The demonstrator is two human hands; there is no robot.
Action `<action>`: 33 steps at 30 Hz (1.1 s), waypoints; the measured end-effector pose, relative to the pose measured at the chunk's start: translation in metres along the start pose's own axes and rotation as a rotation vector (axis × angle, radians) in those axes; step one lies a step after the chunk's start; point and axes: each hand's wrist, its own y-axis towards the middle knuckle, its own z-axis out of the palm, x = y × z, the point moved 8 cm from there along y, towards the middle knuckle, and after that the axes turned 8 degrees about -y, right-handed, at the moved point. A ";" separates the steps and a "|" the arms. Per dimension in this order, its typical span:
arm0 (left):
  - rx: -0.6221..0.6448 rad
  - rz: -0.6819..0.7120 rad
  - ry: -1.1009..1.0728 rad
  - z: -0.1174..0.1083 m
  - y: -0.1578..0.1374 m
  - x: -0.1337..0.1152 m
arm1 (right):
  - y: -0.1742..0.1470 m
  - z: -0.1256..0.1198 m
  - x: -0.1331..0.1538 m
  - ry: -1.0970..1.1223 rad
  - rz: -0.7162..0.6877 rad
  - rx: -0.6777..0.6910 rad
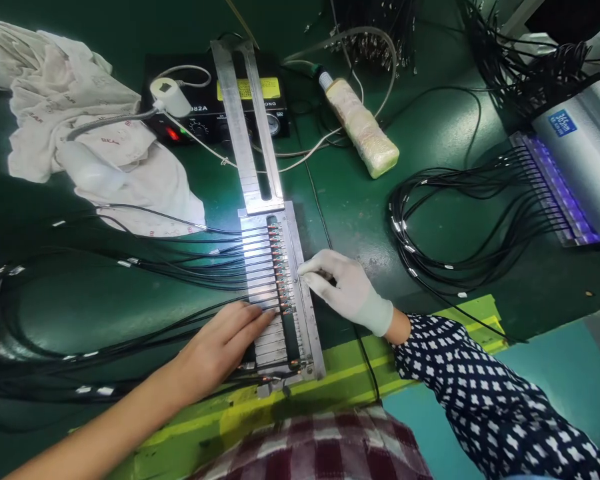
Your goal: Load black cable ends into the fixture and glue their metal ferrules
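Note:
A metal fixture (263, 341) with a slotted row lies in front of me. Several black cables (225, 251) run into it from the left, side by side, their stripped ends with small coloured wires (281, 267) lined up over the slot. My left hand (225, 343), bare, rests on the fixture's lower left; its fingers are closed at a black cable by the row, and the thumb is mostly hidden. At the fixture's right edge, my right hand (347, 290) in a white glove has thumb and index finger pinched together. Whatever is between those fingertips is too small to make out.
Behind the fixture stands a black control box (180, 127) under a slotted metal plate (237, 127). A wrapped bottle (363, 127) lies right of it, a white cloth (145, 190) at left. Far right, a silver UV lamp unit (590, 147) glows purple over coiled cables (405, 240).

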 end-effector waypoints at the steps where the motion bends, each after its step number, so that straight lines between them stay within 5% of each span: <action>1: -0.005 -0.007 0.002 0.000 -0.002 0.000 | 0.000 0.000 0.000 0.001 0.000 0.000; 7: -0.044 -0.122 0.119 0.000 -0.009 0.001 | 0.001 0.000 -0.001 0.010 0.008 0.010; 14: -0.022 -0.230 -0.133 -0.014 -0.011 0.005 | -0.004 -0.002 0.000 -0.006 0.005 -0.014; 21: 0.118 -0.331 -0.136 -0.019 -0.048 -0.003 | -0.016 -0.001 0.003 -0.018 -0.014 -0.003; 28: 0.193 -0.321 -0.066 -0.007 -0.052 -0.011 | -0.012 0.000 0.001 -0.034 -0.004 -0.009; 33: 0.053 -0.330 -0.215 -0.014 -0.053 -0.009 | -0.012 0.000 0.002 -0.028 -0.010 -0.003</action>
